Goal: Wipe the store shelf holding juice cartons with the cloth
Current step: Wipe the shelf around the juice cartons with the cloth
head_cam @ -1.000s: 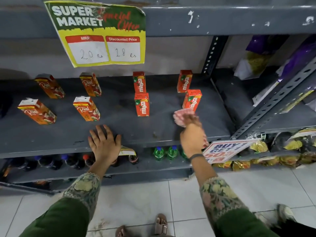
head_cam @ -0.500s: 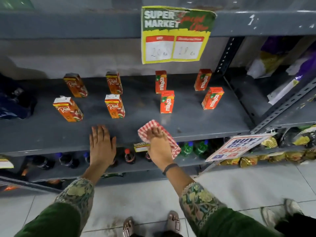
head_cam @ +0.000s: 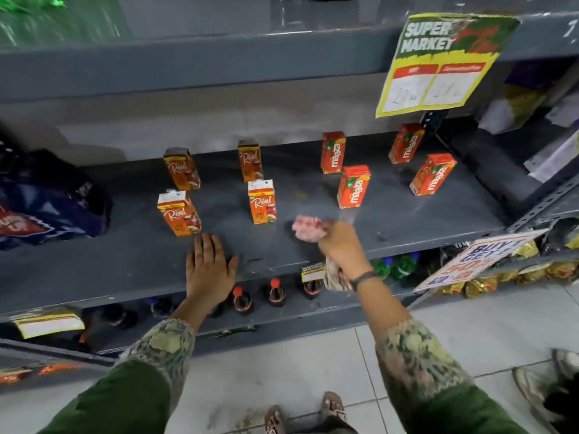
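The right hand is closed around a bunched red-and-white checked cloth, pressing it onto the grey metal shelf near the front edge; the cloth's tail hangs below the wrist. The left hand lies flat and open at nine o'clock from the cloth, holding nothing; four orange Real juice cartons and four red Maaza juice cartons stand upright from eleven to one o'clock of the cloth.
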Motion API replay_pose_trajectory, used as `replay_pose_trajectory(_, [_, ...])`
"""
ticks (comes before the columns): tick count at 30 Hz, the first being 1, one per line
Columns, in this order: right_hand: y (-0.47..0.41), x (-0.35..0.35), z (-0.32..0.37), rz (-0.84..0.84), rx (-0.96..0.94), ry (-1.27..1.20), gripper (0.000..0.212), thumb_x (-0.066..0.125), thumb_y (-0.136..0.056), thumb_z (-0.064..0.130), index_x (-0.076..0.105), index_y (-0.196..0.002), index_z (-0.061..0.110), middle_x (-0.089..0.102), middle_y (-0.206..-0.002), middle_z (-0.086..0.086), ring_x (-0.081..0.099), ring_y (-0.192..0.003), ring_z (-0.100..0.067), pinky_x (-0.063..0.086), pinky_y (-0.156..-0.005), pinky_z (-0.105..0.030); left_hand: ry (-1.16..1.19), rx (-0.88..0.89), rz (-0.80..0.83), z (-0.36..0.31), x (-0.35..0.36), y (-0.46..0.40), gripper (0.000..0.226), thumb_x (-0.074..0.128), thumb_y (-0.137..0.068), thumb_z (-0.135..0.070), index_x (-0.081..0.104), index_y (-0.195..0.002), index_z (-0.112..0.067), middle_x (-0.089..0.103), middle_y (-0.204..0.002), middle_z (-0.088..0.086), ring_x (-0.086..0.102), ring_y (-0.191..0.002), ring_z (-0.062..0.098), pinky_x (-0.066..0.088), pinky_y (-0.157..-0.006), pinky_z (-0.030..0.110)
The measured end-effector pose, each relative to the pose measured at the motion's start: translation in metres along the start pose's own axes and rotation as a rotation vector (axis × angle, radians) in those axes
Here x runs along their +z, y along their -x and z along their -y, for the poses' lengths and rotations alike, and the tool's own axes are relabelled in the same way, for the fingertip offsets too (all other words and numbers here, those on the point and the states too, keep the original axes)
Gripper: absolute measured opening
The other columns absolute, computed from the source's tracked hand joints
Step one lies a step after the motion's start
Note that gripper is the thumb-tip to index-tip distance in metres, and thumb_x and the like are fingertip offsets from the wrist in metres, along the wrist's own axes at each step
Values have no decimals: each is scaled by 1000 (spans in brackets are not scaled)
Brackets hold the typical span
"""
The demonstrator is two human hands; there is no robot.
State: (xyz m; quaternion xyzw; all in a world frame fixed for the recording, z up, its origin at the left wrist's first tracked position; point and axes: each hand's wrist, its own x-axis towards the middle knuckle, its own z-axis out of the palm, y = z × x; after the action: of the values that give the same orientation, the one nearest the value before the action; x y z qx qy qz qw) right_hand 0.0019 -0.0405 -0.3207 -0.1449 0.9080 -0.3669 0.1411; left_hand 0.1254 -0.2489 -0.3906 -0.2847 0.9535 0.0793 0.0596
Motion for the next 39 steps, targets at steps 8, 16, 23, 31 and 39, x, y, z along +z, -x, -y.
replay_pose_trajectory(8, [-119,-7,69,-26,-115,319,48,41,-93,1,43,-140,8,45,-147,-15,41,-136,-31,33,-115,-38,-11,26,35,3,2,-5,70,19,-96,-47,-4,-148,-6,-8,-158,16,-9,-146,30,1,-119,45])
replay_pose_trajectory(16, [-127,34,33,301,-172,630,71,36,-94,-3,10,-152,29,-10,-162,0,-8,-149,-33,2,-122,-50,13,22,50,3,2,-5,70,18,-96,-48,-7,-148,-8,-12,-158,15,-12,-145,29,-3,-118,45])
replay_pose_trajectory(23, [-80,44,13,237,-198,633,67,36,-94,-2,13,-152,21,-2,-163,-7,-3,-149,-36,6,-122,-49,16,22,76,1,-1,-4,69,14,-96,-48,-10,-147,-9,-16,-157,13,-16,-145,28,-4,-119,44])
replay_pose_trajectory(31, [-11,39,-2,270,-218,632,81,38,-86,-13,13,-151,27,-4,-163,-2,-5,-149,-32,6,-124,-46,23,17,77,1,-1,-4,69,14,-96,-49,-9,-147,-9,-15,-157,13,-14,-145,28,-4,-118,45])
replay_pose_trajectory(39, [17,-8,-23,-18,-63,184,70,39,-83,-16,46,-139,26,55,-139,-14,59,-118,-34,47,-102,-38,15,21,65,1,0,-4,69,16,-96,-48,-7,-147,-7,-13,-158,14,-13,-145,29,-3,-118,44])
